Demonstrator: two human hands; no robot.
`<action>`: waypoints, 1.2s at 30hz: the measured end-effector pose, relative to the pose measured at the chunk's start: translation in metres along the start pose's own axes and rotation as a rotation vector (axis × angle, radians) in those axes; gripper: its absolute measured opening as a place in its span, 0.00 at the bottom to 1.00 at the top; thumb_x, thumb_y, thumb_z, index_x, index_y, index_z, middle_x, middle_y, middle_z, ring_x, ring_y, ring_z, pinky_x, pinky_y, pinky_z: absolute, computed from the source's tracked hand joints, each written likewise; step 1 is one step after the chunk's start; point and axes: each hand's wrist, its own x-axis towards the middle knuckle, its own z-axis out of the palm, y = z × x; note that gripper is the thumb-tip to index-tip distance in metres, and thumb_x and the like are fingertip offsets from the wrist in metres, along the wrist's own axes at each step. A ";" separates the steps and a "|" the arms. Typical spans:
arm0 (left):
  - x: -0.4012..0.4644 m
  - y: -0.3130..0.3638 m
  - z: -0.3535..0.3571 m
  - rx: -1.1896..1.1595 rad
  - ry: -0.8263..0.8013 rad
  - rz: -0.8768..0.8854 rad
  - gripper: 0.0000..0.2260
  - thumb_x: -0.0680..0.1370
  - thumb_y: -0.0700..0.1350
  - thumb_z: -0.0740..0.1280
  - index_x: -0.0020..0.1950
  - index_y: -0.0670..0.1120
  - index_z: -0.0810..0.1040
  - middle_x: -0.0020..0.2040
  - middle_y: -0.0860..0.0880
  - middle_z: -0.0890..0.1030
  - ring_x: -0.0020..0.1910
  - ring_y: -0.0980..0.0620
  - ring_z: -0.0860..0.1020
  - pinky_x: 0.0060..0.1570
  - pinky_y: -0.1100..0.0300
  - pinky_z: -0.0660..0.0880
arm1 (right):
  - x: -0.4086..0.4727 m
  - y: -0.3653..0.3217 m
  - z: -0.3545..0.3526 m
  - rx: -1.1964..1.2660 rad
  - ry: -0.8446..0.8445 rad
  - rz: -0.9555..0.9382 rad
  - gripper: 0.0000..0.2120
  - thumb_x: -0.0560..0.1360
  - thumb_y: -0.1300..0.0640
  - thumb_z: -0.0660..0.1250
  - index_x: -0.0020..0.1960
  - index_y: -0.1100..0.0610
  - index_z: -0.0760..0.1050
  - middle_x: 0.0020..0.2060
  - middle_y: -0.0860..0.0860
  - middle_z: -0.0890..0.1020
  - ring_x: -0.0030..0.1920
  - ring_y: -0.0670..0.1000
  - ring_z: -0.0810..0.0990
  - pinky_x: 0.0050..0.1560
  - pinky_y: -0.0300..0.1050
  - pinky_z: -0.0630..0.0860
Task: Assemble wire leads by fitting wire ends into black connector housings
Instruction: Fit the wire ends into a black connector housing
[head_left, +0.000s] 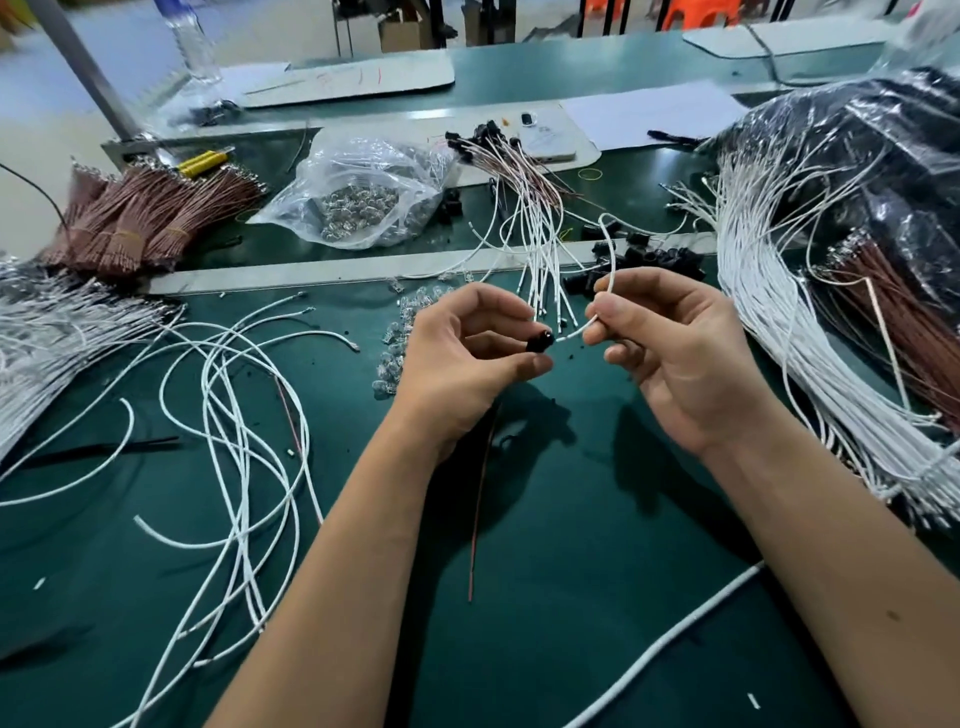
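My left hand (462, 358) pinches a small black connector housing (538, 343) between thumb and fingertips, above the green table. A thin red-brown wire (480, 499) hangs down from under that hand. My right hand (670, 353) pinches a white wire (610, 275) that arcs up and away over the fingers. The wire's bare tip sits just right of the housing, almost touching it. Whether the tip is inside the housing cannot be made out.
Loose white wires (234, 415) sprawl at the left. A thick white wire bundle (779, 312) and black plastic bags (857, 156) fill the right. Finished leads (524, 208), spare black housings (660, 257), a clear bag of parts (363, 192) and brown wire bundles (140, 218) lie behind.
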 end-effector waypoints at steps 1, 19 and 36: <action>0.000 -0.001 0.000 -0.001 -0.009 0.000 0.17 0.65 0.31 0.81 0.46 0.48 0.81 0.43 0.47 0.87 0.40 0.51 0.85 0.42 0.63 0.79 | 0.000 0.000 0.000 -0.005 0.001 -0.002 0.09 0.70 0.64 0.73 0.49 0.62 0.78 0.34 0.52 0.85 0.34 0.47 0.84 0.32 0.34 0.77; 0.000 -0.001 0.004 0.046 -0.043 0.007 0.17 0.66 0.30 0.80 0.47 0.46 0.83 0.43 0.47 0.87 0.38 0.53 0.84 0.42 0.63 0.79 | 0.002 0.004 -0.002 -0.125 0.077 -0.015 0.05 0.74 0.69 0.73 0.47 0.62 0.81 0.34 0.54 0.84 0.34 0.50 0.85 0.37 0.36 0.80; 0.002 -0.006 0.007 0.097 0.011 0.053 0.14 0.66 0.32 0.81 0.47 0.43 0.83 0.43 0.43 0.87 0.43 0.48 0.85 0.49 0.55 0.83 | 0.000 0.007 0.000 -0.068 0.019 0.099 0.05 0.72 0.65 0.74 0.43 0.61 0.78 0.34 0.55 0.84 0.36 0.49 0.85 0.35 0.35 0.79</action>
